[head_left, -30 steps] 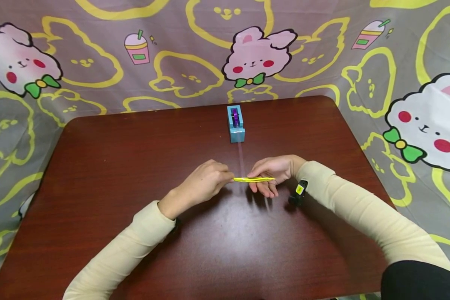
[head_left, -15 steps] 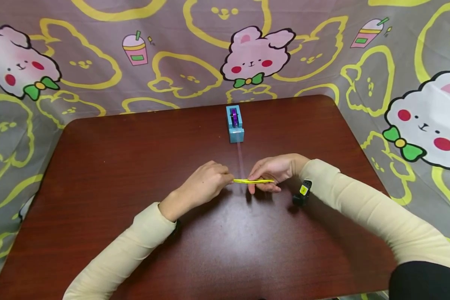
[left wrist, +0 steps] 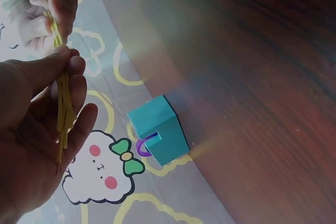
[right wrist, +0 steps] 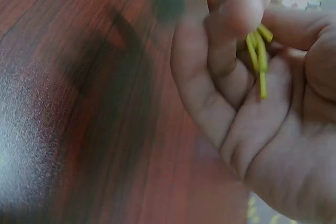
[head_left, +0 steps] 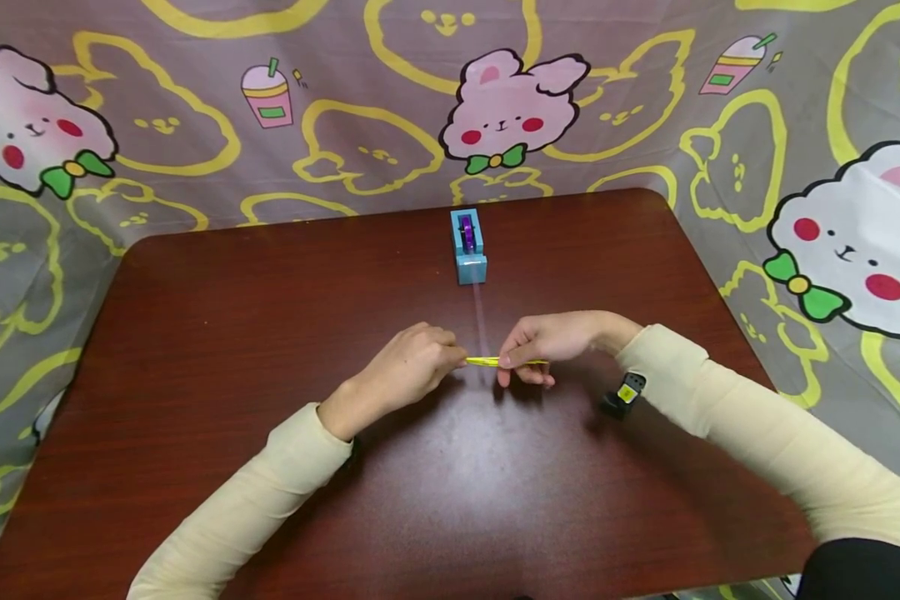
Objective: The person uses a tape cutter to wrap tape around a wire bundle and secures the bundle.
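A bundle of thin yellow strands lies crosswise between my two hands, above the table. My left hand pinches its left end between thumb and fingers. My right hand has thumb and fingertips closed on the bundle near its middle, and in the right wrist view the strand ends stick out toward the palm. A strip of clear tape runs from the blue tape dispenser to the bundle, reaching it just left of my right fingertips. In the left wrist view, loose strand ends splay across my left palm.
The dispenser holds a purple-cored roll and stands near the back of the dark red wooden table. A curtain printed with rabbits hangs behind and along both sides.
My right hand has turned, its thumb coming over the bundle and its fingers curling in, while the right wrist shifted slightly right. My left hand and the stretched tape stay nearly still.
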